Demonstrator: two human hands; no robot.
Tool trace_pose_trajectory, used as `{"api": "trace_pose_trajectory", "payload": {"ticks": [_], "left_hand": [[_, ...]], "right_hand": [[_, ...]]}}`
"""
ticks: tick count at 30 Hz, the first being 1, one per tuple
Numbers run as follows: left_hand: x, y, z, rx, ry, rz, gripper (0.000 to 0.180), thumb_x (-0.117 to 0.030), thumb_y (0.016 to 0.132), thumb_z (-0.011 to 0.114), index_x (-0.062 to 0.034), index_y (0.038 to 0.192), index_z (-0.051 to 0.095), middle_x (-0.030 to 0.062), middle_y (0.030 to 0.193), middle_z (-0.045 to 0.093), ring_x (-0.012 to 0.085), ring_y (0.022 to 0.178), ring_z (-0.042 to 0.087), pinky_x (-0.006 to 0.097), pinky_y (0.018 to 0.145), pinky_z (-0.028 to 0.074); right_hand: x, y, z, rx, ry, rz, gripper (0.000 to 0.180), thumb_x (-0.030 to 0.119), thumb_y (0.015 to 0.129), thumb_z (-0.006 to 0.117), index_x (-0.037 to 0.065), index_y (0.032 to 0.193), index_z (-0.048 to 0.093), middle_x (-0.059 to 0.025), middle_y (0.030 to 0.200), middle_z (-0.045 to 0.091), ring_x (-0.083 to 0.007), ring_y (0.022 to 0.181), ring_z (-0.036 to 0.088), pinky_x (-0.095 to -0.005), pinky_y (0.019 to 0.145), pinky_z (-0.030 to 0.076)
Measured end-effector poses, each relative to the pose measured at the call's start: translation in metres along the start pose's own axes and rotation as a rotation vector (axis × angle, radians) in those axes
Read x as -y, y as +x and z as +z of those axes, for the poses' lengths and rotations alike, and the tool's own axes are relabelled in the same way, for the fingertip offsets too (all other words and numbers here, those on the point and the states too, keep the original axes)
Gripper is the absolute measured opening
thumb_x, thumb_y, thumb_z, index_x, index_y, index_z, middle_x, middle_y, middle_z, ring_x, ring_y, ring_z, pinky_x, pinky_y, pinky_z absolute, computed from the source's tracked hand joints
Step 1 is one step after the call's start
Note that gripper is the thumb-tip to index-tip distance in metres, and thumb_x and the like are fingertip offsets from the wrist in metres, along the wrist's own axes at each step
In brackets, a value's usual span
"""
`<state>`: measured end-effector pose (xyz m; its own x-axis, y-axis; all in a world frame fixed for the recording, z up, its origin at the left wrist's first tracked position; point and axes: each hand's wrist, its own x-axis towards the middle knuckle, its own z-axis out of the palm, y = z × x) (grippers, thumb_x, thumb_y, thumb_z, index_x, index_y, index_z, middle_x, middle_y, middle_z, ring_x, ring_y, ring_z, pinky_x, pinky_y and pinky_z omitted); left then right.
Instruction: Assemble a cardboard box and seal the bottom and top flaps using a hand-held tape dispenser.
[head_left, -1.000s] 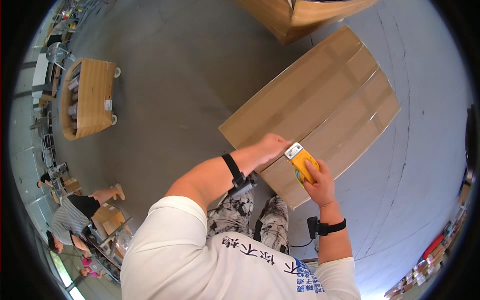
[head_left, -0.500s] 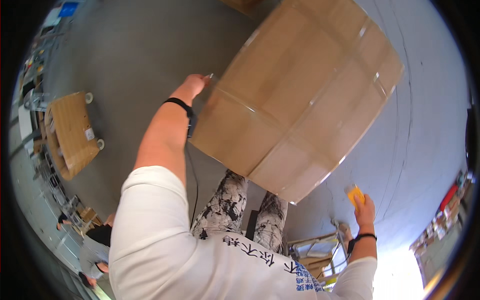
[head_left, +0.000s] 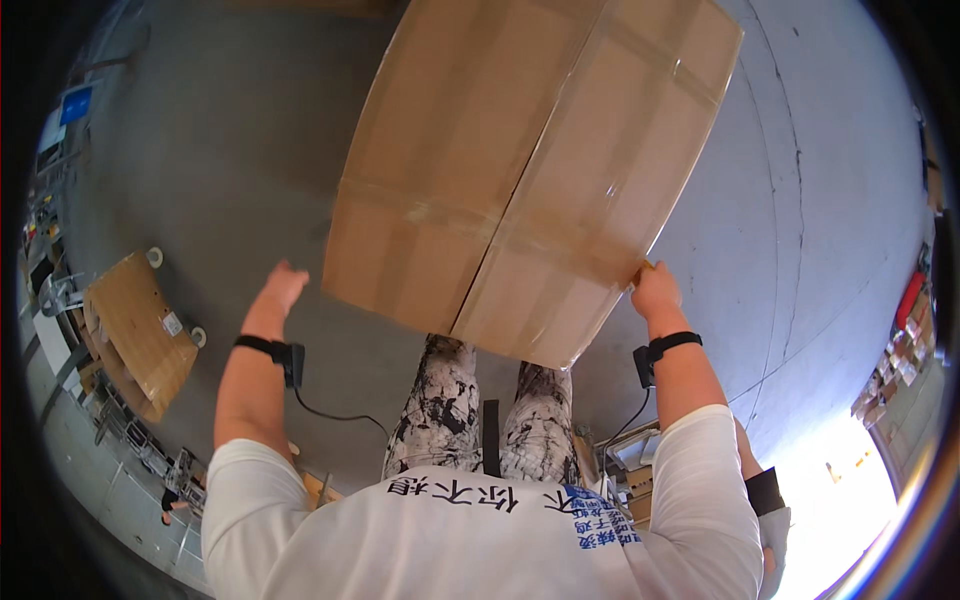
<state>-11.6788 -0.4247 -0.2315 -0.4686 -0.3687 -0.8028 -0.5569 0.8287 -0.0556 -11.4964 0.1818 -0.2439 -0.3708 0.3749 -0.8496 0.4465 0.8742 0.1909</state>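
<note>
Head view: cardboard box [head_left: 520,170] now nearer, filling frame; right hand [head_left: 655,290] pinching its corner, yellow tool gone; left hand [head_left: 283,287] spread, apparently just clear.

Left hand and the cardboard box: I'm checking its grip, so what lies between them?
In the head view, only bare grey floor shows between the left hand and the taped cardboard box; they look apart.

One head-worn fisheye view looks steeply down (edges bending at the rim) from close above the floor [head_left: 200,150].
</note>
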Motion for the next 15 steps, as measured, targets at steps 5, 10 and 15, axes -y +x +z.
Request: {"api": "trace_pose_trajectory", "payload": {"ticks": [5,10,15], "left_hand": [[0.042,-0.082,0.072,0.622,-0.147,-0.138,0.08,-0.034,0.075,0.067,-0.008,0.144,0.036,0.0115,0.115,0.063,0.0243,0.095,0.056,0.042,0.077,0.045],[-0.02,-0.104,0.163,0.692,-0.437,0.126,0.052,-0.029,0.079,0.068,-0.0027,0.122,0.054,0.0096,0.101,0.063,0.0169,0.093,0.058,0.035,0.083,0.044],[-0.064,-0.115,0.156,0.581,-0.632,0.183,0.025,-0.028,0.081,0.067,-0.0057,0.092,0.064,0.0025,0.085,0.063,0.011,0.072,0.054,0.027,0.067,0.044]], "right_hand": [[-0.019,-0.035,-0.004,-0.032,0.123,-0.066,0.052,0.011,0.075,0.061,0.01,0.127,0.055,-0.0194,0.118,0.055,-0.0358,0.107,0.058,-0.0428,0.09,0.048],[-0.054,-0.064,0.007,-0.247,0.396,-0.204,0.071,0.007,0.068,0.064,0.007,0.137,0.046,-0.0157,0.118,0.058,-0.03,0.102,0.061,-0.0394,0.082,0.052],[0.018,-0.114,-0.011,0.47,1.585,-0.354,0.075,-0.004,0.067,0.059,0.003,0.139,0.042,-0.0063,0.114,0.058,-0.0175,0.097,0.059,-0.0282,0.08,0.051]]}}
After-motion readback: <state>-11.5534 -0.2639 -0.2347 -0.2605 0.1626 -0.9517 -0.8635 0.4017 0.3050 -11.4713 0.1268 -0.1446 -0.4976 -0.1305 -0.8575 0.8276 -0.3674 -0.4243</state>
